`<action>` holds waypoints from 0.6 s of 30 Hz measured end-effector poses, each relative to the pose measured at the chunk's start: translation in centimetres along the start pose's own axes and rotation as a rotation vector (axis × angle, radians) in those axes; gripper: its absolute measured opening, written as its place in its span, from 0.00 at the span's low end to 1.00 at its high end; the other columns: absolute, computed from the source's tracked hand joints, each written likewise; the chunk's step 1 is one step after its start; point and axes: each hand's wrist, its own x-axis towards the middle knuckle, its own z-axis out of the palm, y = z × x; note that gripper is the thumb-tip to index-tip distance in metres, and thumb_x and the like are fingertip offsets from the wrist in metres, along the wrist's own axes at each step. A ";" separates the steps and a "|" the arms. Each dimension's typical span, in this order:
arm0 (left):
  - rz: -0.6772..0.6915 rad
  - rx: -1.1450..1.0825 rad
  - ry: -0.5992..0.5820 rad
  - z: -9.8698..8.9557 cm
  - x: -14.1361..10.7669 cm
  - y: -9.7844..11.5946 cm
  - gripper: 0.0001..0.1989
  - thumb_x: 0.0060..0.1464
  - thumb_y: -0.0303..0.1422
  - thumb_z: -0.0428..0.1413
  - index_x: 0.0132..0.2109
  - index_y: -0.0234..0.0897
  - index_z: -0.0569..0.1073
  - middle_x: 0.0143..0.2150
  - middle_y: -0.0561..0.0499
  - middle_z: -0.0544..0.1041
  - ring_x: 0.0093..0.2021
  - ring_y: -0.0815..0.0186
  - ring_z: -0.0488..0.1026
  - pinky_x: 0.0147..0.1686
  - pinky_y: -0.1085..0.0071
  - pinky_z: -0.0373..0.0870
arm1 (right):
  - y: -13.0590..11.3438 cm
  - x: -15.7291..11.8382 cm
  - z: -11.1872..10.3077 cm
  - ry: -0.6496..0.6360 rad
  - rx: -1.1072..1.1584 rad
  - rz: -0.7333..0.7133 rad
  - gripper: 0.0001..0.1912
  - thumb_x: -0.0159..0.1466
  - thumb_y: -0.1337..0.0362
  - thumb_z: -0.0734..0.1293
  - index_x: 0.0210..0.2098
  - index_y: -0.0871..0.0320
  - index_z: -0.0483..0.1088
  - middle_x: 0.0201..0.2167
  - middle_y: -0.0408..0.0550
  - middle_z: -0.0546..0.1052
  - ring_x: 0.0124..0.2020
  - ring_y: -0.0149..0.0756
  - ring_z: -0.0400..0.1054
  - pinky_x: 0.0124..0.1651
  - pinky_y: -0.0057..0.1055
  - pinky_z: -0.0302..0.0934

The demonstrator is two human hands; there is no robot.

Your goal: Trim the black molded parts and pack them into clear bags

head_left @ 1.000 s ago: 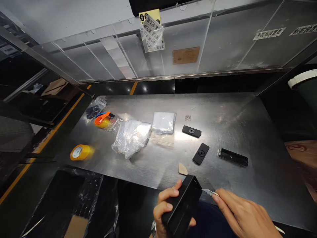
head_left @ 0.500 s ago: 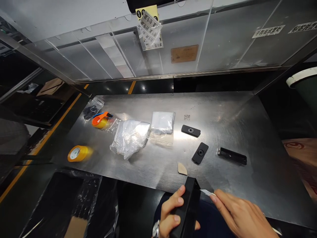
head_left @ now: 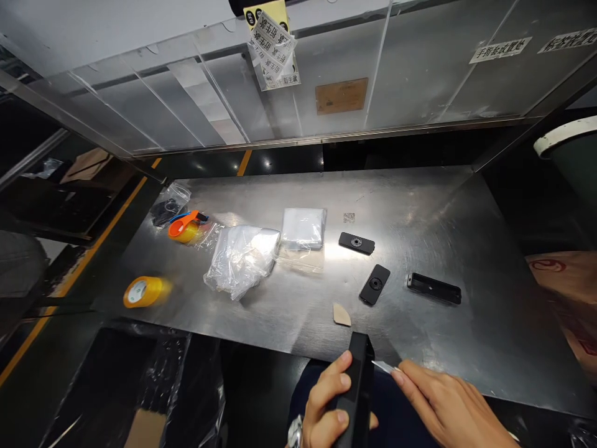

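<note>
My left hand [head_left: 329, 398] is wrapped round a long black box-shaped housing [head_left: 358, 373] at the table's front edge, tilted with one end up. In my right hand [head_left: 443, 398] is a thin knife [head_left: 383, 366] with a pale pointed blade; its handle is hidden by the fingers. The blade's tip is at the housing's right edge near the top; whether it touches I cannot tell. Farther up the table lie two flat black pieces with round centres, one black piece [head_left: 374, 285] nearer and another black piece [head_left: 356, 242] behind it. An open black tray-like part [head_left: 433, 289] rests to their right.
A beige wedge-shaped piece [head_left: 341, 314] lies just beyond the housing. Clear plastic bags [head_left: 245, 255] and a stack of clear sleeves [head_left: 304, 228] are mid-table. A yellow tape roll [head_left: 144, 291] and an orange tape dispenser [head_left: 186, 225] stand at the left. A clear-fronted shelf [head_left: 280, 118] spans the back.
The knife tip has shifted slightly down along the housing's edge. Both hands keep their hold. The whole view has moved a little, so the table things appear slightly farther left.
</note>
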 end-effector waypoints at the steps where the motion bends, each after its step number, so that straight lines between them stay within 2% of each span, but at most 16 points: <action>1: 0.051 0.031 -0.014 0.1 0.1 0.1 0.26 0.46 0.24 0.60 0.51 0.41 0.61 0.46 0.46 0.75 0.49 0.47 0.72 0.41 0.45 0.76 | 0.0 -0.1 0.1 -0.001 -0.002 0.004 0.20 0.68 0.56 0.50 0.23 0.52 0.60 0.15 0.35 0.69 0.17 0.30 0.67 0.21 0.27 0.52; 4: 0.038 0.045 -0.034 0.0 0.4 0.2 0.26 0.47 0.23 0.59 0.52 0.41 0.60 0.41 0.49 0.76 0.50 0.49 0.72 0.42 0.46 0.76 | 0.0 -0.4 0.3 -0.029 0.001 0.015 0.20 0.68 0.56 0.49 0.23 0.52 0.61 0.16 0.35 0.69 0.17 0.30 0.67 0.21 0.28 0.52; 9: 0.038 0.044 -0.107 -0.7 0.6 0.1 0.31 0.42 0.23 0.63 0.51 0.43 0.59 0.51 0.47 0.71 0.50 0.47 0.72 0.41 0.47 0.77 | -0.1 -0.9 0.5 -0.065 0.010 0.013 0.19 0.68 0.56 0.51 0.24 0.52 0.61 0.17 0.35 0.70 0.19 0.30 0.68 0.23 0.27 0.55; 15: 0.033 0.028 -0.103 -1.0 0.2 -0.2 0.28 0.43 0.23 0.62 0.50 0.43 0.60 0.51 0.46 0.71 0.49 0.46 0.72 0.40 0.45 0.76 | -0.4 -1.0 0.7 -0.025 -0.005 -0.034 0.18 0.68 0.57 0.51 0.25 0.52 0.62 0.17 0.35 0.70 0.18 0.30 0.68 0.21 0.26 0.56; 18: 0.055 0.041 -0.100 -0.7 0.4 -0.2 0.29 0.42 0.22 0.63 0.50 0.42 0.61 0.52 0.45 0.70 0.49 0.47 0.72 0.39 0.50 0.78 | -0.7 -1.2 0.7 -0.055 0.005 -0.039 0.17 0.68 0.57 0.52 0.26 0.52 0.63 0.18 0.36 0.71 0.19 0.30 0.68 0.22 0.25 0.57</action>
